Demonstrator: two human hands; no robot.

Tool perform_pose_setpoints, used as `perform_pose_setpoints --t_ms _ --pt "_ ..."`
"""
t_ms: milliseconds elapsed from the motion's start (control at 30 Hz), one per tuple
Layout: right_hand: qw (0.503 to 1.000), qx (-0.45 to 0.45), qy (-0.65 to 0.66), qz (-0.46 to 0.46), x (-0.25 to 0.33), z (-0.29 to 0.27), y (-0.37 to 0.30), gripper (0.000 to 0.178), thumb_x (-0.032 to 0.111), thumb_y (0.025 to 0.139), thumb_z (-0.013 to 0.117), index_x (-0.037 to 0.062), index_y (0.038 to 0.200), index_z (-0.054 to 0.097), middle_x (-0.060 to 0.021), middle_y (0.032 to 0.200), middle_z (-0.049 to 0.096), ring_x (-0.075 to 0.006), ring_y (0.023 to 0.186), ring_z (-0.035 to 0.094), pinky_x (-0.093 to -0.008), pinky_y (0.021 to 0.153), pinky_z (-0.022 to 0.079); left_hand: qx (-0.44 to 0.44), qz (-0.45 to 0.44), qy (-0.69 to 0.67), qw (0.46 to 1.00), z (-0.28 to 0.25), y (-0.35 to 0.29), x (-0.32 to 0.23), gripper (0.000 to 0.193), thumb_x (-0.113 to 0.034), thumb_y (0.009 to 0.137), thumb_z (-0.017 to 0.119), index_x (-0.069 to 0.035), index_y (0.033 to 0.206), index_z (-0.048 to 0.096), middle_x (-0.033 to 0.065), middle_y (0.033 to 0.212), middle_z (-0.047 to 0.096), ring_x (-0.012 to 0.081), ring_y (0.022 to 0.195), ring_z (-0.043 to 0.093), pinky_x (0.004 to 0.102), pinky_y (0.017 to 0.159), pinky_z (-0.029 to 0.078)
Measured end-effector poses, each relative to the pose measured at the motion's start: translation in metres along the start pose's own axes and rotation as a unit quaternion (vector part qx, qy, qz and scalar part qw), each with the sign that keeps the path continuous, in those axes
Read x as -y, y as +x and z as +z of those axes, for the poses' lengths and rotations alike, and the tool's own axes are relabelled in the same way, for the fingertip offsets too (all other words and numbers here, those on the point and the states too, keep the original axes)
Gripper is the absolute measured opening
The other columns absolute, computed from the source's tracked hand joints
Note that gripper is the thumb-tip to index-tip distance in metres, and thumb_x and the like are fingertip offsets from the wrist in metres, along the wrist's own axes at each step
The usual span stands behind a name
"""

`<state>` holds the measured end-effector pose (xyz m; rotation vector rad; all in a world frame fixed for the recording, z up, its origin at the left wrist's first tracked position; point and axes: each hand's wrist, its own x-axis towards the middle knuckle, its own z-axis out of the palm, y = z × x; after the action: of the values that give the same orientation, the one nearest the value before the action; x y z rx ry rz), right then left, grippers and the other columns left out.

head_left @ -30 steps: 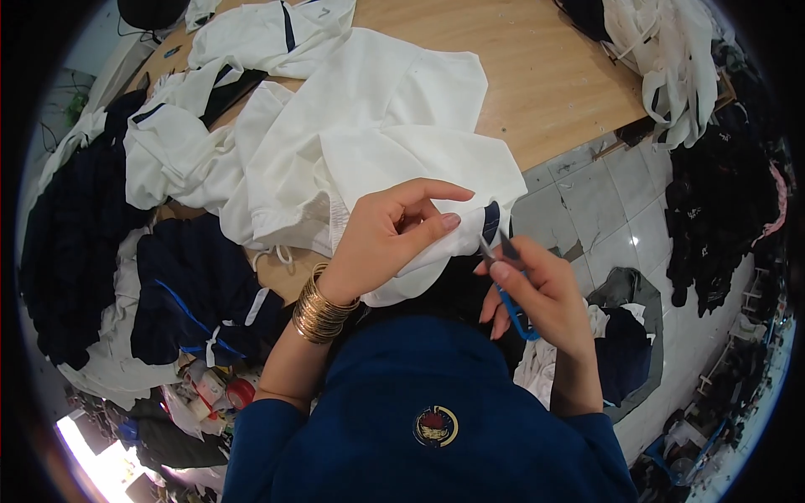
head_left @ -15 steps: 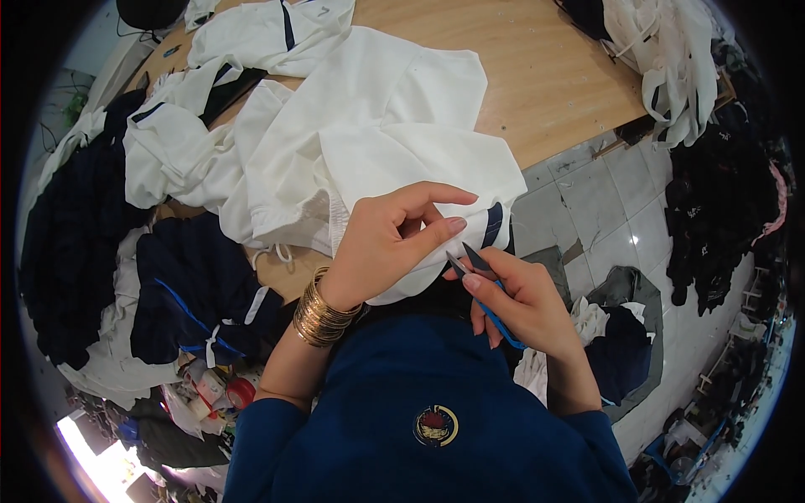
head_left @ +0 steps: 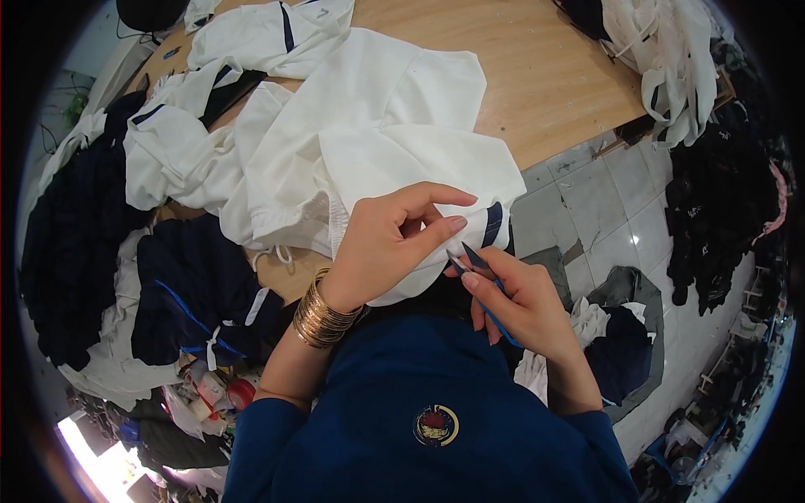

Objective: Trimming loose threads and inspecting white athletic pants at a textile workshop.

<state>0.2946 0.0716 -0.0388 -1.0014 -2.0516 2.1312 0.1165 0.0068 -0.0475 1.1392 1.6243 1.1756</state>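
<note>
White shorts (head_left: 411, 163) with a gathered waistband lie over the table's near edge, and their hem hangs toward me. A dark navy stripe (head_left: 494, 225) crosses the fabric near that hem. My left hand (head_left: 394, 235) rests over the white cloth, its thumb and index finger stretched out with a gap between the tips. Its other fingers are mostly hidden. Close by on the right, my right hand (head_left: 520, 298) grips small scissors (head_left: 478, 261) with dark blades and a blue handle. The blades are parted and point toward the cloth beneath my left thumb.
More white garments (head_left: 189, 159) spread left across the wooden table (head_left: 553, 75). Navy clothes (head_left: 189, 285) are heaped at its left side. White clothing (head_left: 671, 67) hangs at the far right above dark garments (head_left: 713, 210). A grey bag (head_left: 646, 293) holding clothes sits on the tiled floor (head_left: 591, 205).
The scissors have shifted slightly in my right hand, and less of the blue handle shows. My left hand and the white shorts stay in place.
</note>
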Motion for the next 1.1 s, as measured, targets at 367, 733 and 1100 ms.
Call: perform_pose_setpoints --t_ms 367,733,1100 --pt "1.0 -0.001 -0.003 -0.01 -0.001 -0.0013 0.0002 0.018 0.019 0.094 0.047 0.0043 0.098 0.055 -0.0035 0.051 0.054 -0.0117 0.04 0.053 -0.0239 0.04 0.038 0.0 0.005 0.02 1.0 0.0009 0.0003 0.0002 0.022 -0.008 0.081 0.065 -0.008 0.103 0.066 -0.0047 0.061 0.056 -0.0006 0.054 0.042 0.0164 0.048 0.029" --pt "1.0 0.007 -0.02 0.01 0.0043 -0.0037 -0.0014 0.017 0.02 0.094 0.047 0.0043 0.092 0.054 -0.0037 0.051 0.054 -0.0118 0.04 0.053 -0.0246 0.04 0.039 0.003 0.003 0.03 1.0 0.0029 -0.001 -0.0011 0.021 -0.008 0.082 0.064 -0.008 0.103 0.066 -0.0032 0.063 0.058 -0.0005 0.055 0.044 0.0163 0.049 0.031" --pt "1.0 -0.002 -0.024 0.009 0.0025 -0.0026 -0.0019 0.017 0.02 0.093 0.048 0.0045 0.096 0.054 -0.0033 0.051 0.054 -0.012 0.04 0.053 -0.0243 0.04 0.039 -0.007 0.013 0.028 1.0 0.0046 -0.0005 -0.0005 0.019 -0.008 0.082 0.064 -0.008 0.101 0.066 -0.004 0.06 0.056 -0.0004 0.053 0.038 0.0172 0.047 0.027"
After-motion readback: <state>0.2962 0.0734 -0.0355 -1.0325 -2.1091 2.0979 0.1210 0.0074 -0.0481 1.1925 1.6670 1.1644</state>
